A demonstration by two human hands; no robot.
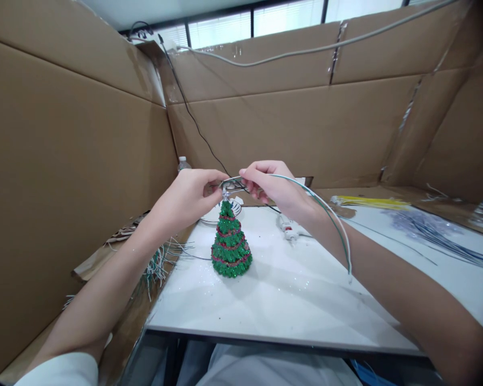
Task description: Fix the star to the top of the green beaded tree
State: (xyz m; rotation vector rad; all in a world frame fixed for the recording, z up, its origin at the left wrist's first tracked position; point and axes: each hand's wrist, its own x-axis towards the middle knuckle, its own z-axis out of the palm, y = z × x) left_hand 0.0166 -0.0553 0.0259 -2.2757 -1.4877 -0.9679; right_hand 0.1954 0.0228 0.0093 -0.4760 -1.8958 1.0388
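Observation:
A small green glittery Christmas tree (230,247) with red bands stands on the white table (290,300). Just above its silver tip, my left hand (187,199) and my right hand (271,187) meet, both closed in a pinch. Between them they hold a thin white-and-green wire strip (333,221); it arcs from my fingers over my right wrist and hangs down. What exactly lies between the fingertips at the tree's top is too small to make out.
Cardboard walls (64,161) enclose the table on three sides. Loose white and green wires (161,262) lie at the left edge. Yellow strips (370,202) and silvery-blue strips (438,230) lie at the right. A glue gun (288,228), a round dish (225,212) and a bottle (183,163) sit behind the tree.

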